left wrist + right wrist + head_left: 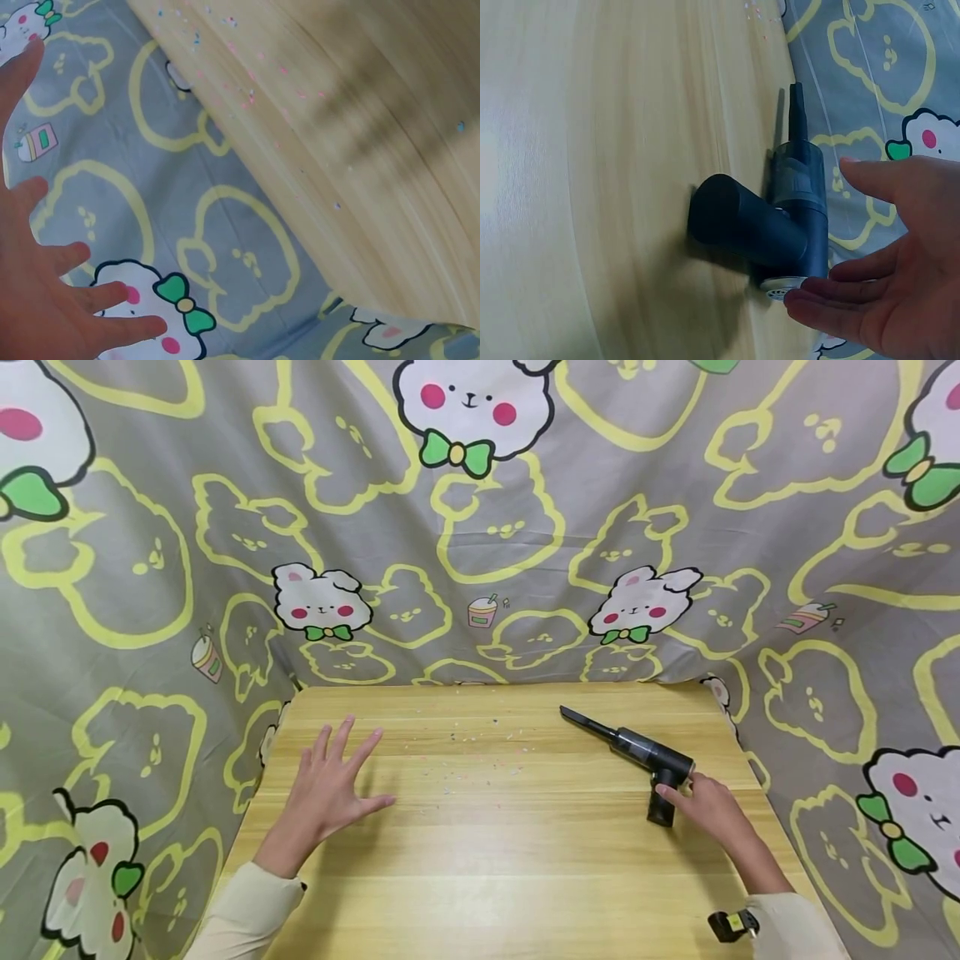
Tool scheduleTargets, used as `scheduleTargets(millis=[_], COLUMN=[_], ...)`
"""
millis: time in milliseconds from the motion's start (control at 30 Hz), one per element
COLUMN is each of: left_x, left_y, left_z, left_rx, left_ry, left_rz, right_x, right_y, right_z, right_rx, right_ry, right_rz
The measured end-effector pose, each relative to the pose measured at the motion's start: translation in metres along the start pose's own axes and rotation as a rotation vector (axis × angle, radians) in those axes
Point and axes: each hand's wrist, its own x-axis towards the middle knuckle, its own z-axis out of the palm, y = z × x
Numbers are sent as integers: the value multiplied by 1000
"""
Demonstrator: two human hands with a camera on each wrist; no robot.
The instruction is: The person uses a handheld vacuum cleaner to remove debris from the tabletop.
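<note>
Vacuum (637,750), handheld, black: head view, lying on wooden table (480,893) at 2 o'clock (12 being the far edge), nozzle (588,720) toward 10. Right hand (712,810) at its rear, fingers unclosed. Scraps (472,740), small, loose, at 11; left hand (326,789) at 9, fingers spread. Risk: a brush of that hand or a draught could scatter them. Left wrist view: same spread fingers at 8; some scraps near the table's rim, liable to spill over if nudged. Right wrist view: handle (720,206) toward 10, fingers extended by the vent end (773,285), contact hard to judge. Risk: an off-centre push could spin the vacuum, ungripped.
</note>
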Motion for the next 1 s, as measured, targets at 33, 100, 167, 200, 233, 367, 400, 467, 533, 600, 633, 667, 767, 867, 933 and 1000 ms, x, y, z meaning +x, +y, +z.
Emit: scheduleTargets(millis=[33, 100, 167, 200, 233, 367, 400, 467, 533, 600, 633, 667, 767, 867, 933, 1000], left_x=[1, 2, 4, 5, 5, 7, 8, 9, 10, 11, 12, 12, 14, 15, 16, 17], left_y=[1, 3, 4, 5, 6, 10, 11, 13, 16, 19, 20, 22, 26, 30, 32, 34], left_z=[0, 0, 1, 1, 1, 2, 2, 2, 3, 4, 4, 5, 7, 9, 10, 12], left_rx=[2, 1, 2, 2, 3, 8, 8, 5, 4, 0, -3, -5, -8, -11, -12, -11], left_ry=[6, 17, 22, 24, 25, 36, 41, 45, 44, 34, 28, 23, 16, 19, 20, 18], left_rz=[7, 20, 30, 34, 40, 63, 69, 77, 81, 81, 82, 83, 93, 103, 106, 107], right_x=[1, 4, 6, 7, 8, 12, 13, 15, 17, 18, 19, 19, 20, 23, 25, 27], right_y=[1, 3, 4, 5, 6, 8, 9, 9, 9, 8, 8, 7, 6, 4, 4, 4], right_z=[1, 2, 4, 5, 7, 11, 12, 13, 15, 16, 17, 17, 17, 16, 16, 17], right_rx=[10, 27, 45, 56, 65, 99, 107, 117, 129, 146, 152, 159, 164, 142, 123, 113], right_ry=[-9, -19, -22, -23, -24, -34, -38, -42, -47, -53, -55, -58, -61, -53, -53, -54], right_rz=[11, 27, 42, 49, 53, 75, 81, 90, 106, 120, 123, 135, 143, 151, 154, 161])
